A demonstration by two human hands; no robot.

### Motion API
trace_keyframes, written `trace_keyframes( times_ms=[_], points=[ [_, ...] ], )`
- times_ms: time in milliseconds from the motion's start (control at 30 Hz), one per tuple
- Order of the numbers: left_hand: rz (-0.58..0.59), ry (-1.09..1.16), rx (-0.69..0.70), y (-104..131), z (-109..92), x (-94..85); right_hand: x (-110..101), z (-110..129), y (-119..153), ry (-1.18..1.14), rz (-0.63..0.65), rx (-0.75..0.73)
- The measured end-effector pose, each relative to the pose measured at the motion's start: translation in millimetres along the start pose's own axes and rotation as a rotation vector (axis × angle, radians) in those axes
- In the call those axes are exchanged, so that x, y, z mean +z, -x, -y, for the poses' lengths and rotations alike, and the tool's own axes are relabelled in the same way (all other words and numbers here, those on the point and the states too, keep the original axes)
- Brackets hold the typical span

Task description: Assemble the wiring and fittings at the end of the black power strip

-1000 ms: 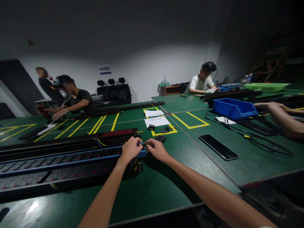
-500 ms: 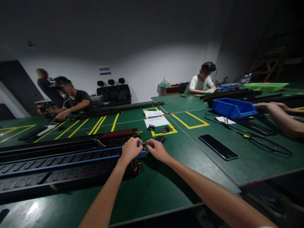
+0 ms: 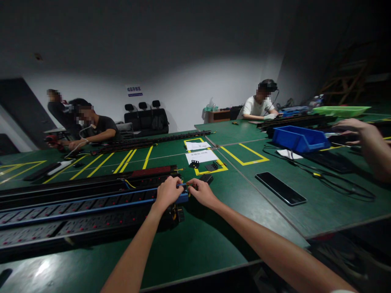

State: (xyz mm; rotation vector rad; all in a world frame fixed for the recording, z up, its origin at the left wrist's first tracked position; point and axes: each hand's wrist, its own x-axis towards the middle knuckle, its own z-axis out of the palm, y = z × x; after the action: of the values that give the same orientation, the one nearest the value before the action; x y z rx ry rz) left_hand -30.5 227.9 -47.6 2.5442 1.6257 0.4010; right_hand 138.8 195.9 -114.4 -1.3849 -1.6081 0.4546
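Long power distribution strips with socket outlets and red dots lie side by side on the left of the bench, among them a blue-edged strip [image 3: 100,202]. At its right end my left hand [image 3: 169,192] is closed, thumb and fingers pinching a thin blue wire [image 3: 181,185]. My right hand [image 3: 201,193] pinches close beside it, fingertips closed on the wire's end, where small orange and green bits show. The exact joint between the fingertips is too small to make out. Behind my right hand lies a small black block [image 3: 207,179].
A phone [image 3: 281,188], a black cable [image 3: 332,185] and a blue bin [image 3: 301,139] are on the right. Black brackets [image 3: 211,166] and paper sheets [image 3: 201,157] lie ahead. A co-worker's hand [image 3: 356,127] reaches in at right; other people work across the green bench [image 3: 238,211].
My hands keep the same pinch and position. At the right, the co-worker's hand has lifted and shifted, showing a dark item beneath. The person at far left has moved their hands slightly left.
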Motion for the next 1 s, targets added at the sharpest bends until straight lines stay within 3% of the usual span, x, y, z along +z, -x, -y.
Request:
trace_keyframes(
  times_ms=[1000],
  points=[
    [-0.022,-0.006,-0.010,1.3,-0.3,0.0,-0.7,2.9,1.3,0.007,0.006,0.008]
  ],
)
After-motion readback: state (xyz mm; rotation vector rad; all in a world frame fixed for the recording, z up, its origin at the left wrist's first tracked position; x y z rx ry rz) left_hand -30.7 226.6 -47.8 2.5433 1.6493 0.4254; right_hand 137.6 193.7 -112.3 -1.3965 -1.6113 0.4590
